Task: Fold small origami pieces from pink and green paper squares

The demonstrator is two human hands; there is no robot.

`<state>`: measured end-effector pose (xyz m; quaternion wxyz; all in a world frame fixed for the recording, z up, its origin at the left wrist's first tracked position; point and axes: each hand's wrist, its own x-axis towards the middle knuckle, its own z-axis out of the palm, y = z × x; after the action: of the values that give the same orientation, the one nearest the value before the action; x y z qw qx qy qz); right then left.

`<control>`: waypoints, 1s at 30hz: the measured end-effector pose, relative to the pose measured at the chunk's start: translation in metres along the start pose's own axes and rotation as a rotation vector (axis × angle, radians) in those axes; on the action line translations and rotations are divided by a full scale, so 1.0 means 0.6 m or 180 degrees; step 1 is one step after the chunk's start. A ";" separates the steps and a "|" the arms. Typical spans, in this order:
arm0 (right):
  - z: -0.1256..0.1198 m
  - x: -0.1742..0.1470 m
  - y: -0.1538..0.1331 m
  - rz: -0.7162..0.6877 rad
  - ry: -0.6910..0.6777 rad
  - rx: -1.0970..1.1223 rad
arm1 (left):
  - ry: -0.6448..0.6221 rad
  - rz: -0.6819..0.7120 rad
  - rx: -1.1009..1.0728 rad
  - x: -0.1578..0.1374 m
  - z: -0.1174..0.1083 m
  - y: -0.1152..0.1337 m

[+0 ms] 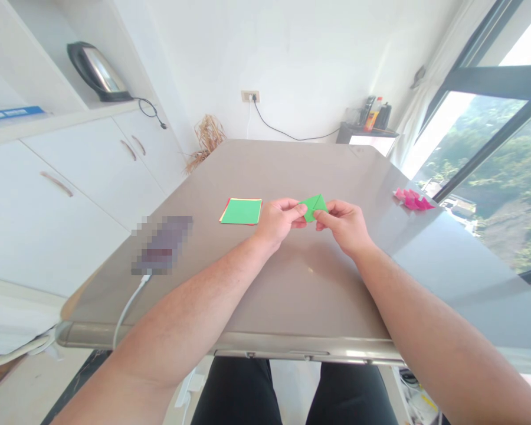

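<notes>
A small green folded paper is held up over the table between both hands, with crease lines showing on its face. My left hand pinches its left edge between thumb and fingers. On the right side, my right hand grips the paper, its thumb pressed on the lower part. Just left of my left hand lies a stack of square coloured paper, green on top with red and yellow edges peeking out. Several pink folded paper pieces sit near the table's right edge.
The grey-brown table spans the view. On its left lies a pixelated phone-like object with a white cable running over the front edge. A kettle stands on the left shelf; bottles stand beyond the table's far right.
</notes>
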<state>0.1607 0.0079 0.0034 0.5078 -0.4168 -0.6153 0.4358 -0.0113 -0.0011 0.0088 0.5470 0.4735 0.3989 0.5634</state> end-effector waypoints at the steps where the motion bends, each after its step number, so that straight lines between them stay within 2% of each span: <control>1: 0.000 0.000 0.000 0.0006 -0.0003 0.0015 | -0.0004 -0.0002 -0.0002 0.000 0.000 0.000; 23: -0.001 -0.001 0.000 0.0070 -0.0082 -0.0016 | 0.0052 0.0265 0.0351 0.001 0.000 -0.002; 30: 0.000 -0.003 -0.005 0.0150 -0.0119 -0.0120 | -0.0159 0.0204 0.0414 -0.001 -0.001 0.000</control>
<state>0.1605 0.0055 0.0057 0.4778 -0.4325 -0.6228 0.4436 -0.0118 -0.0017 0.0087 0.5065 0.5345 0.4055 0.5416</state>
